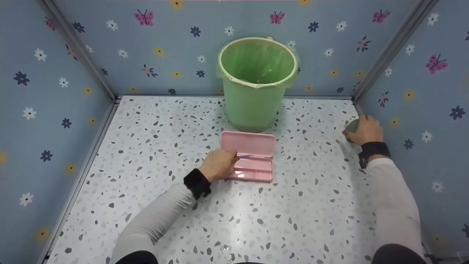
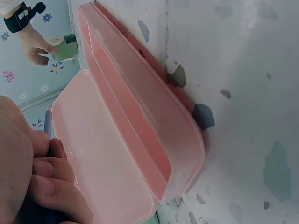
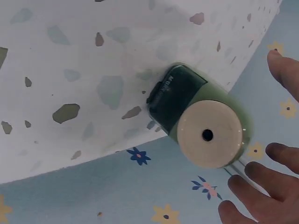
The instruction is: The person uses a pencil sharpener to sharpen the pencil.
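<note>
Left hand (image 1: 219, 164): pinches pencil (image 1: 244, 156), mid-frame
Right hand (image 1: 367, 131): fingers spread, no grip, frame right
Sharpener (image 3: 198, 114): likely pickup step; needs closing fingers

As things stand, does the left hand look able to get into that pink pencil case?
Probably yes: the lid is folded open and the left hand is right by the pencil case, though its fingers already hold a pencil.

Only writing I can spot from here is on the green pencil sharpener (image 3: 198, 114): pale letters (image 3: 169, 86) on its dark end, looks like "M&G", the rest's too blurry to read.
</note>
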Demonstrator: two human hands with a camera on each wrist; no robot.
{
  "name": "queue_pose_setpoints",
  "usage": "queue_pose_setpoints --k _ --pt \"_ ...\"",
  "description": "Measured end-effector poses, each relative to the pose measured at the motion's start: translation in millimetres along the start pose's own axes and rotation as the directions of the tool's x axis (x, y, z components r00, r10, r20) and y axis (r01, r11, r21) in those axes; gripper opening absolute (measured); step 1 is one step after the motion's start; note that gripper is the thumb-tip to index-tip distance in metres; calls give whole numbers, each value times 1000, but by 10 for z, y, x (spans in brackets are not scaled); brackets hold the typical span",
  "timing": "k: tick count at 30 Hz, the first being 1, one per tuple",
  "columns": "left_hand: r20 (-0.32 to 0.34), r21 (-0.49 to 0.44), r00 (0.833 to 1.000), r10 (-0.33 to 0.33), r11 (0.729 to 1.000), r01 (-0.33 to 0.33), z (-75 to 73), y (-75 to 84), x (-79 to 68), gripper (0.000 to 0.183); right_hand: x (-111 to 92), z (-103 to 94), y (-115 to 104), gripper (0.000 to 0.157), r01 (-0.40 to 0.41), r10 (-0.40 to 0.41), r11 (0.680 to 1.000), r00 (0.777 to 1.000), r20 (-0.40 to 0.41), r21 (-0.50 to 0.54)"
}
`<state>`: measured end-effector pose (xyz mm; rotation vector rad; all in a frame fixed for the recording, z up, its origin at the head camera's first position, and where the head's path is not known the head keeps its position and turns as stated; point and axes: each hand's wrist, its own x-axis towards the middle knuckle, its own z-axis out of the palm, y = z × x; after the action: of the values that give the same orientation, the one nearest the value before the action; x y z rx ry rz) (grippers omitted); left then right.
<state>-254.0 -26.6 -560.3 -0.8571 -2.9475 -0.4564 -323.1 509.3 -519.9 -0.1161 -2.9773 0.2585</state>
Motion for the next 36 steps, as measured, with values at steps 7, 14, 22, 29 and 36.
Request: queue_pose_setpoints --k 7,14,22,29,36 --pt "1 14 1000 17 1000 -17 -14 -3 10 24 50 213 38 89 -50 46 997 997 67 54" --pt "-4 24 1000 12 1000 -12 -15 -4 -11 24 68 303 78 73 -135 124 988 985 121 82" --pt "2 10 1000 4 1000 -4 5 -27 -54 23 71 273 26 68 -203 184 973 970 157 111" --pt "16 -6 1000 -21 1000 21 -14 -52 -66 22 100 234 15 72 -229 200 964 960 197 137" --pt "-16 -17 1000 -8 1000 8 16 -80 -118 22 95 275 16 75 -269 240 952 952 190 146"
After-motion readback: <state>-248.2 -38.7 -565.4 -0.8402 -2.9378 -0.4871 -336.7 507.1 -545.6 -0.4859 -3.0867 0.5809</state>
